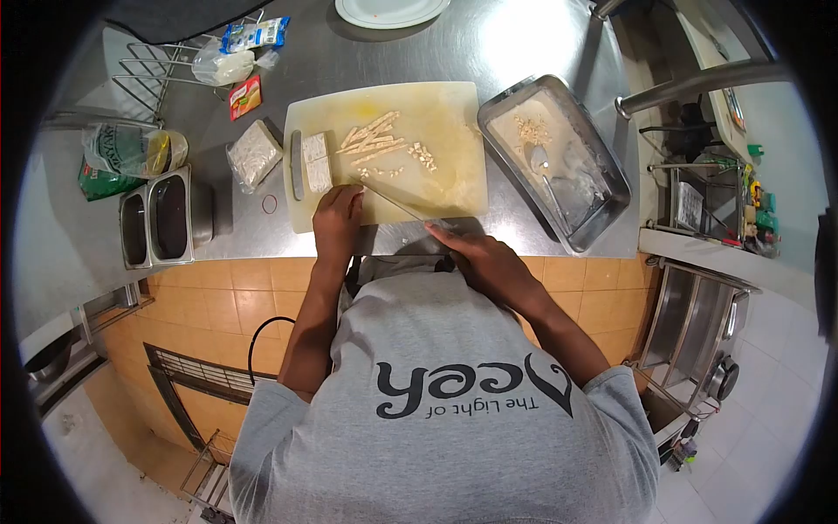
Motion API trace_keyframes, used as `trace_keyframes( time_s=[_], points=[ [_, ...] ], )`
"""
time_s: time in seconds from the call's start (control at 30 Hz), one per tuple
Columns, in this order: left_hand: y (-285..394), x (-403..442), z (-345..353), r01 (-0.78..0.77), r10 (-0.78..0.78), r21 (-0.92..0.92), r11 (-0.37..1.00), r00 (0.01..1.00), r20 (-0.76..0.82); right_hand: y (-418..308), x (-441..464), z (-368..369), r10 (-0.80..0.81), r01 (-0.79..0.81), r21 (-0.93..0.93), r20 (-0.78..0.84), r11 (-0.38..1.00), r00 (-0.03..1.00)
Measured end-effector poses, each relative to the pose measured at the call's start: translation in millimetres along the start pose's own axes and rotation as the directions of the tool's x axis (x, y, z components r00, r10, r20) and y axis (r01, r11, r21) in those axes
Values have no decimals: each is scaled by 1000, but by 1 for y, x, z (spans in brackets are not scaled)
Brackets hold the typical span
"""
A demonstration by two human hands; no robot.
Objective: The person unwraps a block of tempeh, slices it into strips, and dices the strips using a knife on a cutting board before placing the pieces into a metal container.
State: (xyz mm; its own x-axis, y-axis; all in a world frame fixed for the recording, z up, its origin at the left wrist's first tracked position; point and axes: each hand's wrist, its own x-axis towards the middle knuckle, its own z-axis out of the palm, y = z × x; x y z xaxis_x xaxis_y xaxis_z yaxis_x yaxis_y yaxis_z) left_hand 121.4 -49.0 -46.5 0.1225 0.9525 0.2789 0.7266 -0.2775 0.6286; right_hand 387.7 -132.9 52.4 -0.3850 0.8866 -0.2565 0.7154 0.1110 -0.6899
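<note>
On a pale cutting board (454, 113) lie whitish strips (375, 134) in a loose pile, small diced pieces (422, 156) and a partly cut pale block (316, 161). My right hand (476, 253) is closed round the handle of a knife (397, 203), whose blade reaches left across the board's near edge. My left hand (339, 214) rests at that edge with its fingers bent together near the knife tip, beside small pieces; whatever it pinches is too small to name. A wrapped pale block (255, 155) sits left of the board.
Right of the board is a metal tray (621, 188) with diced bits and a spoon (543, 166). Two metal containers (170, 218) stand at the left. Packets (245, 96) and a wire rack (144, 70) are behind them; a white plate (393, 10) is at the far edge.
</note>
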Motion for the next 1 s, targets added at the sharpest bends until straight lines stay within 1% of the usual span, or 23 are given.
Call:
trace_keyframes(
  time_s=[0.1,0.13,0.23,0.3,0.33,0.43,0.63,0.7,0.8,0.83,0.9,1.0],
  points=[
    [-2,-1,-4,8,-11,46,999,998,69,2,-2,-3,-28,28,21,-18,999,999],
    [-1,-1,-5,4,-7,50,999,998,61,3,-3,-4,-40,41,28,-25,999,999],
    [1,-1,-4,-6,4,53,999,999,32,5,-6,-8,-7,7,21,16,1000,1000],
    [-2,-1,-2,-8,8,47,999,1000,10,3,-6,-9,-19,17,49,37,999,999],
    [-2,-1,-2,-2,1,45,999,1000,19,3,-6,-9,-24,21,64,47,998,999],
    [-4,-1,-2,4,-5,48,999,999,34,-4,-5,-6,33,-35,25,57,999,998],
    [-2,-1,-5,-13,12,48,999,1000,29,-11,2,-6,58,-59,17,61,998,996],
    [-3,0,-5,-31,28,74,997,999,46,-8,2,-4,40,-41,13,48,999,998],
    [-2,-2,-6,-6,3,78,997,999,38,-8,-1,-7,19,-20,23,29,1000,999],
    [-2,-3,-6,-2,0,80,997,1000,19,-9,-3,-8,14,-15,28,22,999,1000],
    [-2,-5,-4,1,0,80,997,1000,-16,-9,-4,-10,36,-38,36,62,999,997],
    [-4,-5,-1,1,1,73,997,999,-37,-10,-6,-9,45,-47,23,85,999,995]
  ],
)
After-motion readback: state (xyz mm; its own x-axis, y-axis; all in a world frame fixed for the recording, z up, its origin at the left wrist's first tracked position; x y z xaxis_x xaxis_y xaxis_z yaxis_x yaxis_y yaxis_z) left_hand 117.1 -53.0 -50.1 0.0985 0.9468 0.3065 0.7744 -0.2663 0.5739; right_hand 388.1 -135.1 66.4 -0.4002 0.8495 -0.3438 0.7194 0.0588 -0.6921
